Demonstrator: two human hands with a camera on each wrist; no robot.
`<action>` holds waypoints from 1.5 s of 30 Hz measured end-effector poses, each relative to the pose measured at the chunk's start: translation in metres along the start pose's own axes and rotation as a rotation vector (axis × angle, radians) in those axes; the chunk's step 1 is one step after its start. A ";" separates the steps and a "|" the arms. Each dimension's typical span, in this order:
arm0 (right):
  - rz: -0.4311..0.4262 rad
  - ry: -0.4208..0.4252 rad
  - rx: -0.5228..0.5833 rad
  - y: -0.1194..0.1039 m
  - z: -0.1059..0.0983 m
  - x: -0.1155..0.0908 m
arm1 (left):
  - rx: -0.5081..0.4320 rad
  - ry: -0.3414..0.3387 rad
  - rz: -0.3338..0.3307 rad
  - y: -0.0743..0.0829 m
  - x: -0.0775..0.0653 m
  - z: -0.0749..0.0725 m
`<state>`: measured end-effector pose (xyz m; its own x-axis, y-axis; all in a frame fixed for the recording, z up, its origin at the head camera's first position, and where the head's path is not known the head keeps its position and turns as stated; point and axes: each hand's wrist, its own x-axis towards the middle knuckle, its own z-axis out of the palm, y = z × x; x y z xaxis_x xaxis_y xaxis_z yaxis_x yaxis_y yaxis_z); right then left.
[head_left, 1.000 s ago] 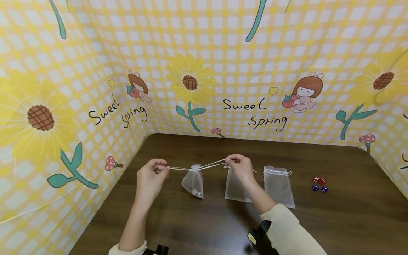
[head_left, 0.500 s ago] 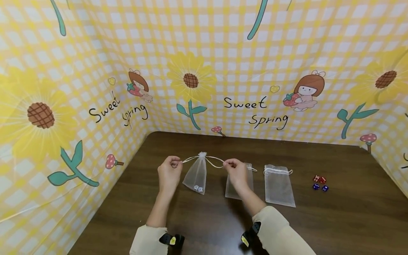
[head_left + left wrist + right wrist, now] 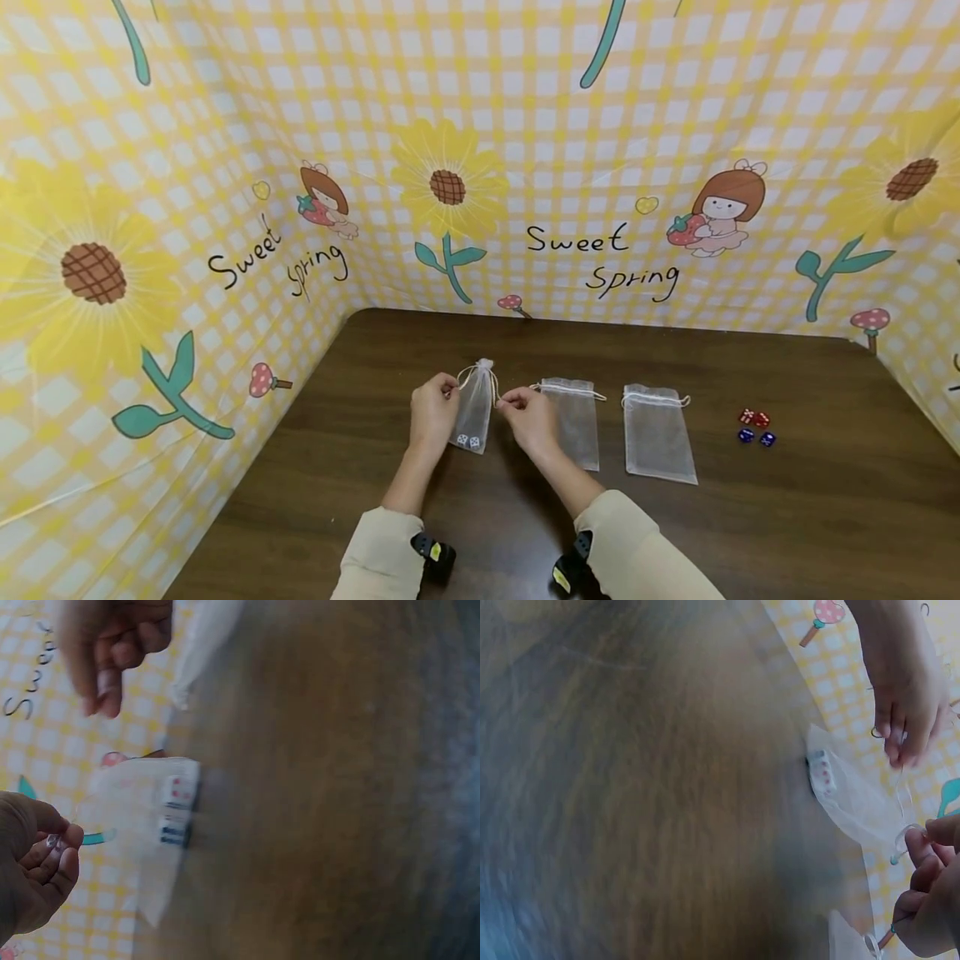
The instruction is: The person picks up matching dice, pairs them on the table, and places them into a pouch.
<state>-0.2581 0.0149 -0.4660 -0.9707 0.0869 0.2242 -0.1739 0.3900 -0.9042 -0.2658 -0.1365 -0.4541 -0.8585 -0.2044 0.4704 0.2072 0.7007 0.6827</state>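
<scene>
A sheer white drawstring pouch [image 3: 474, 412] stands between the hands in the head view, its top gathered and two white dice [image 3: 468, 441] at its bottom. My left hand [image 3: 435, 417] pinches the drawstring loop on the pouch's left side. On the other side, my right hand [image 3: 531, 422] pinches the right loop between thumb and fingertip. Both cords hang slack from the gathered neck. In the left wrist view the dice [image 3: 175, 810] show through the mesh, with red and dark pips.
Two flat mesh pouches lie to the right: the nearer pouch [image 3: 576, 425] partly behind the right hand, the farther pouch [image 3: 660, 433] beside it. Red dice [image 3: 753, 417] and blue dice [image 3: 757, 437] sit farther right on the brown table [image 3: 825, 517]. A checkered cloth [image 3: 585, 167] stands around the back and sides.
Both hands have come closer together, the left moving right and the right moving slightly left. The drawstrings went from taut to slack, and the pouch now stands more upright, slightly farther right.
</scene>
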 end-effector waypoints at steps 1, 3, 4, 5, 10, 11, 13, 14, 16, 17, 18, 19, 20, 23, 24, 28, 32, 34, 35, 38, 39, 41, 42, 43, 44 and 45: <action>-0.005 -0.013 -0.004 -0.001 0.002 -0.001 | 0.011 -0.015 0.001 -0.001 0.000 0.002; -0.013 -0.043 -0.022 0.000 0.005 -0.001 | 0.032 -0.041 -0.001 -0.003 -0.001 0.005; -0.014 -0.065 -0.030 -0.001 0.006 -0.002 | 0.041 -0.051 -0.005 -0.004 -0.001 0.007; -0.022 -0.089 -0.043 0.000 0.007 -0.002 | 0.045 -0.060 -0.010 -0.005 -0.002 0.007; 0.002 -0.232 -0.087 0.002 0.007 -0.003 | 0.090 -0.097 -0.022 -0.011 -0.004 0.010; 0.007 -0.253 -0.090 0.002 0.006 -0.004 | 0.098 -0.106 -0.023 -0.012 -0.004 0.010; 0.014 -0.279 -0.095 0.002 0.005 -0.004 | 0.117 -0.118 -0.020 -0.013 -0.004 0.009; 0.013 -0.284 -0.094 0.002 0.004 -0.003 | 0.123 -0.119 -0.018 -0.013 -0.004 0.009; 0.007 -0.283 -0.090 0.000 0.001 -0.003 | 0.125 -0.119 -0.015 -0.011 -0.003 0.006; 0.005 -0.280 -0.087 -0.001 -0.001 -0.002 | 0.124 -0.113 -0.009 -0.011 -0.002 0.004; -0.006 -0.274 -0.086 -0.002 -0.004 -0.001 | 0.124 -0.102 -0.005 -0.011 -0.001 0.002; -0.013 -0.267 -0.086 -0.004 -0.008 0.000 | 0.124 -0.086 0.002 -0.011 0.000 0.000; -0.018 -0.260 -0.086 -0.006 -0.012 0.000 | 0.122 -0.070 0.003 -0.011 0.002 -0.002; -0.024 -0.244 -0.061 -0.008 -0.029 0.002 | 0.131 -0.020 0.003 -0.014 0.006 -0.008; -0.021 -0.237 -0.049 -0.008 -0.037 0.002 | 0.134 -0.011 -0.001 -0.015 0.007 -0.009; 0.074 -0.214 0.029 -0.003 -0.079 -0.007 | 0.143 -0.021 -0.016 -0.022 0.007 -0.015; 0.181 -0.197 0.090 0.005 -0.128 -0.019 | 0.169 -0.034 -0.047 -0.031 0.006 -0.018; 0.213 -0.176 0.105 0.008 -0.151 -0.023 | 0.185 -0.026 -0.042 -0.034 0.005 -0.018; 0.222 -0.161 0.112 0.011 -0.161 -0.025 | 0.193 -0.019 -0.021 -0.034 0.004 -0.017; 0.231 -0.113 0.135 0.016 -0.189 -0.030 | 0.210 0.030 0.132 -0.028 0.000 -0.010; 0.229 -0.095 0.136 0.017 -0.197 -0.031 | 0.210 0.054 0.211 -0.023 -0.001 -0.007; 0.215 -0.073 0.142 0.019 -0.210 -0.035 | 0.205 0.108 0.372 -0.013 -0.004 0.001; 0.208 -0.062 0.134 0.020 -0.216 -0.037 | 0.190 0.130 0.444 -0.006 -0.005 0.005; 0.198 -0.048 0.117 0.020 -0.220 -0.038 | 0.171 0.143 0.506 0.002 -0.007 0.009; 0.188 -0.038 0.100 0.021 -0.224 -0.040 | 0.150 0.149 0.552 0.009 -0.008 0.013; 0.179 -0.026 0.084 0.021 -0.228 -0.042 | 0.125 0.146 0.591 0.017 -0.008 0.017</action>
<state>-0.1831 0.2283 -0.4114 -0.9911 0.1237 0.0483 -0.0100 0.2928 -0.9561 -0.2628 -0.1112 -0.4556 -0.5404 0.1578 0.8265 0.5644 0.7965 0.2169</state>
